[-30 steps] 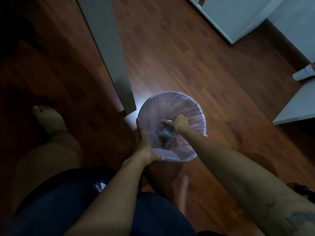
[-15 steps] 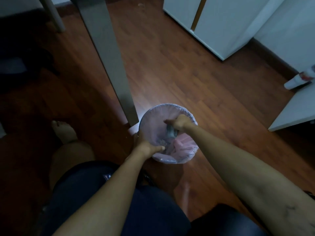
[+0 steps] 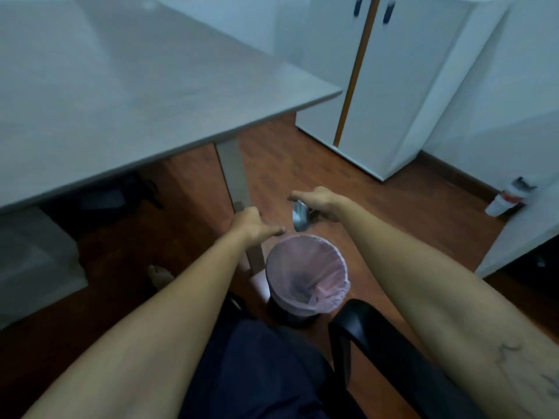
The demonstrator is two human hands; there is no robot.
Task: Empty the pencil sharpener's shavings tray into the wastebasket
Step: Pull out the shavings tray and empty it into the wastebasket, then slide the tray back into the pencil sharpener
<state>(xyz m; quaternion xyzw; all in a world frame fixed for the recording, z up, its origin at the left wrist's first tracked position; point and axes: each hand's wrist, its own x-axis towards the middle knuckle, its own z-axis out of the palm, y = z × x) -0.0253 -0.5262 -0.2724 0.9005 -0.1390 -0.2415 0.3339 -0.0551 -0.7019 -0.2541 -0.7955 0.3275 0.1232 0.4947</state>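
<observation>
The wastebasket point(image 3: 305, 267), lined with a pink plastic bag, stands on the wooden floor beside the desk leg, between my knees and the chair arm. My right hand point(image 3: 317, 201) is raised above and beyond it, holding the small clear shavings tray point(image 3: 300, 217), which hangs down from my fingers. My left hand point(image 3: 252, 226) hovers to the left of the tray, above the basket's rim, palm down, fingers spread, holding nothing. The basket's bottom is dim; its contents are hard to make out.
A grey desk point(image 3: 121, 95) fills the upper left, its metal leg point(image 3: 234, 179) just left of the basket. A white cabinet point(image 3: 393, 86) stands behind. A black chair arm point(image 3: 378, 337) is at lower right. A white shelf edge with a bottle point(image 3: 505, 201) lies at right.
Both hands have lifted out of and away from the wastebasket. My left hand let go of the rim. My view has risen, so the desk top now shows.
</observation>
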